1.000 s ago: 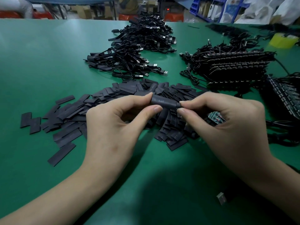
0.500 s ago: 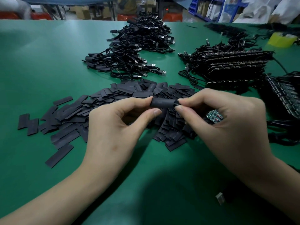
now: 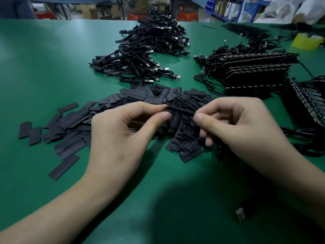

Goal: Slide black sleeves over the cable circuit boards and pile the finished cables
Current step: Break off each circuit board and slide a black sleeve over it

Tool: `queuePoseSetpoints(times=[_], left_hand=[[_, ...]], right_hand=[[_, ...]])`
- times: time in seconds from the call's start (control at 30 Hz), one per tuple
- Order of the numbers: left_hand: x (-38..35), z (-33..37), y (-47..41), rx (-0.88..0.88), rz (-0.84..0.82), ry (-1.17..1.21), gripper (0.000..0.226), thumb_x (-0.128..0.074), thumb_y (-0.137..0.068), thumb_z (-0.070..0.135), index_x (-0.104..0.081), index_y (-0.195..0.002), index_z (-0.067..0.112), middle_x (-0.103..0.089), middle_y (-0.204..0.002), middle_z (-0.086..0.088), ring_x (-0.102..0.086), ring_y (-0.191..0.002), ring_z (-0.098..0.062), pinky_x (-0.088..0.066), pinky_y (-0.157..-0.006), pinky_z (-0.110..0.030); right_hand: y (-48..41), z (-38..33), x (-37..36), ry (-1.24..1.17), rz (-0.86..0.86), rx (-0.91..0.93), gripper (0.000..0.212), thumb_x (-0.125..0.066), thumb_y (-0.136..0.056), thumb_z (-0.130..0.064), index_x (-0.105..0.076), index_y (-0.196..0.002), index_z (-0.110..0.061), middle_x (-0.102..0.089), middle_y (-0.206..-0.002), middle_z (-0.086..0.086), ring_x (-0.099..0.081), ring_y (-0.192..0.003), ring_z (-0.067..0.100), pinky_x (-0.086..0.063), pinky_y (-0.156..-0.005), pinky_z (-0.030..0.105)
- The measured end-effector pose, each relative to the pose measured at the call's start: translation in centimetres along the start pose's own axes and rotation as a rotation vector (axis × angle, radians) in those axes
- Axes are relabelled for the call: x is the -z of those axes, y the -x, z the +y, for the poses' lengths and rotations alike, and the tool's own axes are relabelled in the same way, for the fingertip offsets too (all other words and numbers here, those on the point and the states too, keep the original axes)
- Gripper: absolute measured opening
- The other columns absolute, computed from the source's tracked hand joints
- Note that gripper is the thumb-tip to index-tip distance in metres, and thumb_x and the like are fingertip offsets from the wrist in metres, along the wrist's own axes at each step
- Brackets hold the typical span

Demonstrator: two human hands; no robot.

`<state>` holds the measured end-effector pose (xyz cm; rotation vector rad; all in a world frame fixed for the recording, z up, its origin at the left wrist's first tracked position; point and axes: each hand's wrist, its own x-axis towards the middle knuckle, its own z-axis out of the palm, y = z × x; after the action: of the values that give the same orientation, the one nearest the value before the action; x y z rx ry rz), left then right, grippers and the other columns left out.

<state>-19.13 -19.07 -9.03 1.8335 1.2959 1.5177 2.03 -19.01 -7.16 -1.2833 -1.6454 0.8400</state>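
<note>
Centre of frame: black sleeve held in the air, just above the table, tilted slightly down to the right.
Left hand: thumb and forefinger pinch the sleeve's left end. A small copper-coloured tip shows right at that end.
Right hand: thumb and forefinger pinch the sleeve's right end; other fingers curled under. Cannot tell whether they hold anything else.
No bare board is visible at either end of the sleeve.
Below and behind the hands: loose sleeves, flat, spread from mid-left to centre.
Upper centre: heap of cables, plugs pointing right; it runs back toward the top of the frame.
Upper right: stack of boards with wires attached.
Far upper right: yellow tub.
Lower right: a small grey plug on the table.
</note>
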Motion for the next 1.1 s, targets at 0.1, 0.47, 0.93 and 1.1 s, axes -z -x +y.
queuePoseSetpoints(times=[0.1, 0.47, 0.93, 1.1], left_hand=[[0.1, 0.0, -0.2, -0.009, -0.007, 0.003, 0.011, -0.078, -0.087, 0.023, -0.079, -0.094, 0.031, -0.075, -0.081, 0.02, -0.073, -0.072, -0.003, -0.056, -0.071, -0.015], [0.4, -0.8, -0.4, 0.051, -0.083, 0.064, 0.011, -0.077, -0.088, 0.024, -0.08, -0.095, 0.033, -0.076, -0.08, 0.015, -0.071, -0.07, -0.006, -0.057, -0.069, -0.021], [-0.2, -1.4, -0.1, 0.034, -0.266, 0.08, 0.015, -0.069, -0.094, 0.009, -0.078, -0.092, 0.02, -0.075, -0.078, 0.012, -0.069, -0.066, -0.005, -0.054, -0.069, -0.015], [-0.2, -1.1, -0.1, -0.04, -0.356, 0.031, 0.018, -0.062, -0.099, 0.008, -0.077, -0.104, 0.018, -0.076, -0.086, 0.01, -0.071, -0.077, -0.002, -0.055, -0.08, -0.019]], right_hand=[[-0.1, 0.1, -0.1, -0.081, -0.155, -0.142, 0.007, -0.073, -0.088, -0.024, -0.078, -0.084, -0.021, -0.07, -0.063, 0.005, -0.063, -0.05, 0.014, -0.051, -0.054, 0.021], [-0.4, -0.7, 1.2, -0.261, -0.359, -0.288, 0.024, -0.075, -0.077, -0.031, -0.08, -0.088, -0.01, -0.065, -0.064, 0.008, -0.057, -0.05, 0.013, -0.046, -0.05, 0.017], [-14.4, -6.6, -2.7, 0.553, 0.032, 0.273, 0.011, -0.07, -0.095, -0.022, -0.077, -0.087, -0.021, -0.07, -0.072, -0.012, -0.062, -0.057, -0.003, -0.05, -0.059, 0.011], [-23.2, -6.3, -9.8, 0.804, 0.038, 0.391, 0.018, -0.061, -0.095, -0.012, -0.078, -0.1, -0.01, -0.075, -0.102, 0.009, -0.07, -0.097, 0.026, -0.056, -0.091, 0.04]])
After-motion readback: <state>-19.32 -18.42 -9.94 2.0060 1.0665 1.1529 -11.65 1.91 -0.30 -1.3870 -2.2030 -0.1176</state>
